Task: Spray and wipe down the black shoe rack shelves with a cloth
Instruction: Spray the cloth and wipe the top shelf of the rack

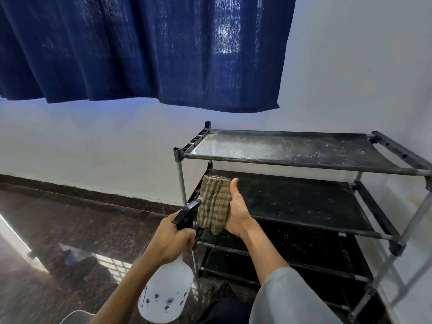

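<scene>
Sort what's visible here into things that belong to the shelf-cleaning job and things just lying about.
Job:
- black multi-tier shoe rack, top shelf dusty
- white plastic spray bottle with black trigger, gripped by left hand
- folded brown checked cloth, held by right hand

Background:
- dark blue fabric curtain
- dark speckled stone floor

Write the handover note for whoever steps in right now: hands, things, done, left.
Left hand grips the spray bottle by its black trigger head, nozzle toward the cloth.
Right hand holds the folded checked cloth upright in front of the rack.
Done: nothing wiped that shows; top shelf and second shelf are dusty and speckled.
Left: spray, then wipe every shelf, top down; the lower ones are too dark to judge.
</scene>
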### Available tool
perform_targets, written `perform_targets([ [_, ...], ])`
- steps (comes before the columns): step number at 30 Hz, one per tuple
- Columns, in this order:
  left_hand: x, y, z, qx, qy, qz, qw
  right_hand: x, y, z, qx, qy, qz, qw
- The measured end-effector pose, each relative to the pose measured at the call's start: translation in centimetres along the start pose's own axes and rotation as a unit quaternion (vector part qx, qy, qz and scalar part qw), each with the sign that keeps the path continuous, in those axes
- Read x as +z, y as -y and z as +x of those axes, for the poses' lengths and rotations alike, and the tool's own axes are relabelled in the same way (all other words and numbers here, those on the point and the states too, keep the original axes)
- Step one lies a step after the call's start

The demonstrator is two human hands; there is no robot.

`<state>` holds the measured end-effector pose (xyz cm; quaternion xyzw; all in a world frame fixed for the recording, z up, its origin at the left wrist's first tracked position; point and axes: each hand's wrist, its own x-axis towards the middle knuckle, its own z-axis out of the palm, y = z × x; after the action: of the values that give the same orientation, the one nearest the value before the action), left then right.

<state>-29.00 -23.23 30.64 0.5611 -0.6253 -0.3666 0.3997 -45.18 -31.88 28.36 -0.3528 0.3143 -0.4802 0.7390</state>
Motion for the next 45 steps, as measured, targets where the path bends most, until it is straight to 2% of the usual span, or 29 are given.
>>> perform_targets([
  [3, 0.2, 0.2, 0.1, 0.012, -0.004, 0.026, 1.0, -0.2, 0.0, 0.0, -0.002, -0.006, 0.003, 1.0],
  [8, 0.5, 0.2, 0.5, 0.013, 0.009, 0.003, 1.0, -0.3, 0.2, -0.2, 0.006, -0.008, 0.003, 1.0],
  [12, 1.7, 0.3, 0.5, 0.025, 0.044, 0.035, 0.998, -0.4, 0.1, 0.0, 0.016, -0.018, 0.009, 1.0],
  [15, 1.9, 0.6, 0.5, 0.026, 0.034, 0.066, 0.997, -0.5, 0.2, 0.1, 0.021, -0.026, 0.027, 0.999],
  [20, 1.6, 1.5, 0.0, 0.006, 0.05, 0.026, 0.998, -0.6, 0.2, 0.2, 0.019, -0.029, 0.067, 0.997],
  [23, 1.9, 2.2, -0.7, 0.017, 0.072, 0.095, 0.993, -0.4, 0.3, 0.0, 0.019, -0.032, 0.068, 0.997],
  [25, 1.9, 2.7, -0.9, 0.019, 0.058, 0.138, 0.989, -0.4, 0.3, 0.1, 0.019, -0.034, 0.075, 0.996],
  [30, 1.2, 3.5, -1.3, -0.005, 0.062, 0.069, 0.996, -0.6, 0.3, 0.3, 0.018, -0.045, 0.097, 0.994],
  [36, 1.3, 4.4, -1.8, -0.017, 0.042, 0.114, 0.992, -0.5, 0.4, 0.3, 0.018, -0.047, 0.108, 0.993],
  [39, 0.8, 4.5, -1.8, -0.038, 0.022, 0.095, 0.995, -0.4, 0.4, 0.2, 0.019, -0.05, 0.113, 0.992],
  [45, 0.6, 5.4, -1.9, -0.057, 0.029, 0.082, 0.995, -0.1, 0.5, -0.1, 0.02, -0.043, 0.112, 0.993],
])
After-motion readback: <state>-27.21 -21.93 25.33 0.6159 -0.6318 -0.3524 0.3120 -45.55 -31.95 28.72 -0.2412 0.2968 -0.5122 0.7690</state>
